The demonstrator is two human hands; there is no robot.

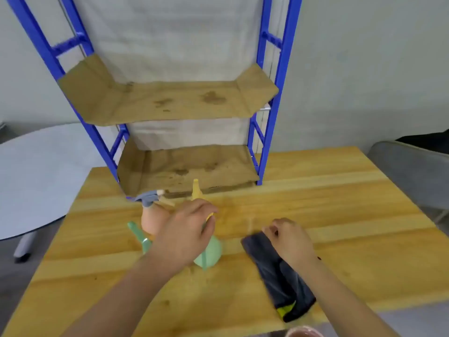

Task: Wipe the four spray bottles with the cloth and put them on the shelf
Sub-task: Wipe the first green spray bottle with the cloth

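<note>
Three spray bottles crowd together on the wooden table (315,190), just in front of the blue shelf (267,117). My left hand (187,229) reaches over them and curls round the yellow bottle (196,190), whose nozzle sticks up behind my fingers. The green bottle (211,254) sits under my palm, its trigger head (137,233) pointing left. A peach bottle (154,218) with a grey-blue head stands behind. My right hand (289,237) pinches the far end of the dark cloth (279,276), which lies flat on the table.
Both shelf boards, the lower (189,166) and the upper (170,100), are lined with stained cardboard and hold nothing. A round grey table (36,178) stands on the left, a grey chair (413,171) on the right. A pink round thing (303,332) shows at the bottom edge.
</note>
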